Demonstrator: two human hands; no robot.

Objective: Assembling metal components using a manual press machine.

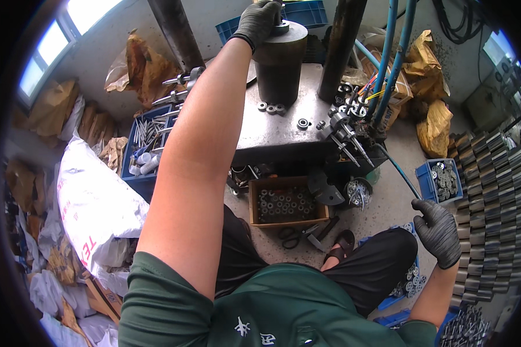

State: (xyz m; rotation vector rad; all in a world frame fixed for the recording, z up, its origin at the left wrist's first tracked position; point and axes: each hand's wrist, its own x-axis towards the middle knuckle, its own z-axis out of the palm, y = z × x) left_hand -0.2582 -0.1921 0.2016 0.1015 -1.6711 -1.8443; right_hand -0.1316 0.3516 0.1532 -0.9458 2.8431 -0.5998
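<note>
At the top of the view my left hand (258, 24), in a dark grey glove, is over the top of a thick dark metal cylinder (279, 66). Its fingers are closed beside a dark metal ring (280, 28) on the cylinder's top face; what they grip is mostly hidden. On the right my right hand (438, 232), gloved the same way, is closed at the lower end of a thin lever (400, 172) that slopes up to the machine. Several small bearings (271, 108) sit at the cylinder's foot, and a single bearing (303, 124) lies to the right on the metal plate (255, 133).
Two dark posts (342, 49) flank the cylinder. Shafts with gears (344, 133) rest at the plate's right edge. A cardboard box (286, 222) of rings is below. Blue bins (439, 180), stacked metal cylinders (492, 208) and a white sack (95, 196) stand around me.
</note>
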